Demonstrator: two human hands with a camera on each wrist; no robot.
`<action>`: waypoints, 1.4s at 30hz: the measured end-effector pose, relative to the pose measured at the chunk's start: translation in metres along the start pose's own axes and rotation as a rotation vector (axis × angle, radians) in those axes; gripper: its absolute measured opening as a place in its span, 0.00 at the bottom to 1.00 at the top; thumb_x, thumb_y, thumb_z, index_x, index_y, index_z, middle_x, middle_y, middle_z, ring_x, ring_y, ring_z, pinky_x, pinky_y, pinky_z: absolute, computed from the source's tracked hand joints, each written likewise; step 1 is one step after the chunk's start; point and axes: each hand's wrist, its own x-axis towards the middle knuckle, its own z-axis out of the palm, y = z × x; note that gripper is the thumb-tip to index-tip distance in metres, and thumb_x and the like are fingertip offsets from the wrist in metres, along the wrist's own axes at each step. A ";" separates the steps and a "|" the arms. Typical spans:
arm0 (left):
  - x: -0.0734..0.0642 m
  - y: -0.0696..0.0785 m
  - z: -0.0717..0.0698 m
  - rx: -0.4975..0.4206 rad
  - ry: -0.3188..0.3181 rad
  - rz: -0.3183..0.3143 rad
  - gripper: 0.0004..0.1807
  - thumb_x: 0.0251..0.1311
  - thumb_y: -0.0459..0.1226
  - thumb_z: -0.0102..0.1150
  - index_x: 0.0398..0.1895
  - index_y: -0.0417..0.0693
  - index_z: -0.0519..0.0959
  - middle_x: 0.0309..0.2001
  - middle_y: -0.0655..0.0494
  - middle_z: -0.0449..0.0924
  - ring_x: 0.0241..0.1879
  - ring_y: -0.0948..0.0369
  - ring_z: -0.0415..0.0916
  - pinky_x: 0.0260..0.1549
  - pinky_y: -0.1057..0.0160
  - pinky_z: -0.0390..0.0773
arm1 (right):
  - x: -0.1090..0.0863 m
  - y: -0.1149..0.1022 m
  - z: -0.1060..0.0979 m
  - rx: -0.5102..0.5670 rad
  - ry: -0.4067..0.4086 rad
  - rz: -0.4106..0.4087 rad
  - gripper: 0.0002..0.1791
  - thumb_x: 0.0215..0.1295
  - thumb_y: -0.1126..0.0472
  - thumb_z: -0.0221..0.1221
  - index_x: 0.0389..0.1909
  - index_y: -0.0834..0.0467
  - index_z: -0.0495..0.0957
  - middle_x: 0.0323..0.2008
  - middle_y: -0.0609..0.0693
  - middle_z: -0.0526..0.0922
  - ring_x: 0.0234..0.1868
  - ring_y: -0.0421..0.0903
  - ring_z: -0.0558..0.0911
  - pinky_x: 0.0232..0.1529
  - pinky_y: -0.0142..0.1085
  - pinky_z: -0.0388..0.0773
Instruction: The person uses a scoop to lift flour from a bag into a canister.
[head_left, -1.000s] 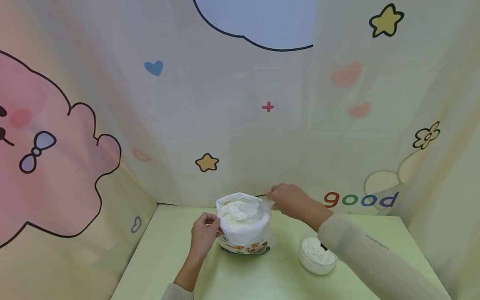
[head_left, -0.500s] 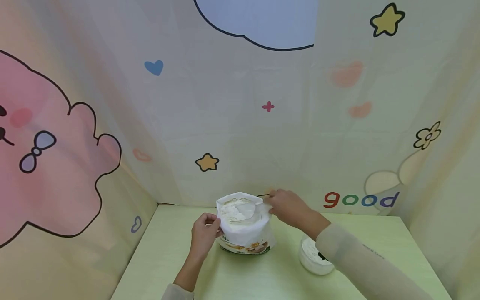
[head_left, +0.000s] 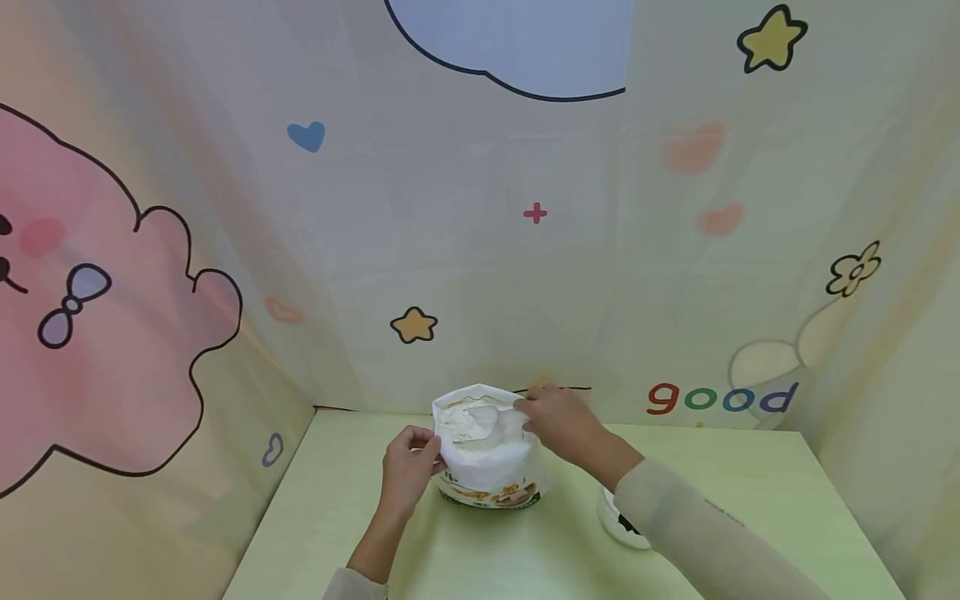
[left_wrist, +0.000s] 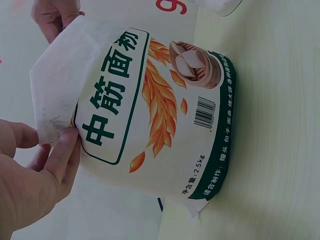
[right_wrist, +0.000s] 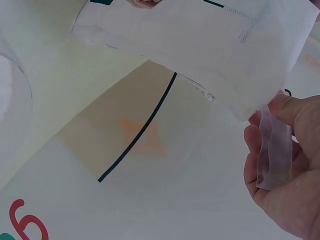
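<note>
An open white bag of flour (head_left: pixel 487 475) stands on the table, its printed front turned to the left wrist camera. My left hand (head_left: pixel 408 467) pinches the bag's left rim between thumb and fingers. Over the opposite rim, my right hand (head_left: pixel 566 427) grips the clear handle (right_wrist: pixel 274 155) of a plastic scoop. The scoop's bowl (head_left: pixel 483 423) lies inside the bag, down at the white flour (head_left: pixel 456 425). In the right wrist view the bag hides the scoop's bowl.
A clear round bowl (head_left: pixel 622 533) holding flour, with a dark mark on it, stands right of the bag, partly behind the right sleeve (head_left: pixel 675 508). A printed curtain (head_left: pixel 480 250) hangs close behind the table (head_left: pixel 330 500).
My right hand has moved left and slightly down, bringing the scoop farther into the bag. The right sleeve now covers more of the bowl. My left hand has stayed at the rim.
</note>
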 end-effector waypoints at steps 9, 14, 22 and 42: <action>-0.001 0.002 0.000 -0.002 -0.005 0.012 0.09 0.69 0.32 0.59 0.43 0.31 0.77 0.36 0.46 0.78 0.28 0.61 0.83 0.34 0.62 0.92 | -0.002 -0.003 0.004 -0.014 0.074 -0.035 0.16 0.60 0.55 0.73 0.47 0.55 0.84 0.40 0.51 0.84 0.42 0.50 0.83 0.42 0.41 0.88; -0.001 0.001 0.000 0.000 -0.013 0.017 0.09 0.69 0.32 0.58 0.44 0.30 0.77 0.36 0.46 0.78 0.28 0.61 0.83 0.34 0.61 0.92 | -0.004 -0.001 0.003 0.012 0.063 -0.039 0.17 0.61 0.55 0.72 0.49 0.55 0.84 0.42 0.52 0.85 0.45 0.51 0.83 0.46 0.41 0.88; 0.000 0.000 0.000 -0.001 -0.009 0.011 0.09 0.69 0.32 0.59 0.44 0.30 0.77 0.36 0.46 0.78 0.28 0.61 0.83 0.33 0.62 0.92 | -0.010 0.007 -0.004 0.122 -0.001 -0.002 0.18 0.65 0.58 0.70 0.54 0.57 0.83 0.48 0.52 0.86 0.49 0.53 0.84 0.50 0.44 0.89; -0.008 0.016 0.001 0.034 -0.007 -0.017 0.08 0.70 0.29 0.56 0.43 0.29 0.77 0.36 0.45 0.77 0.29 0.62 0.82 0.37 0.58 0.93 | -0.047 0.027 -0.011 0.308 0.139 0.072 0.18 0.64 0.61 0.70 0.55 0.58 0.84 0.46 0.53 0.86 0.49 0.53 0.83 0.51 0.47 0.88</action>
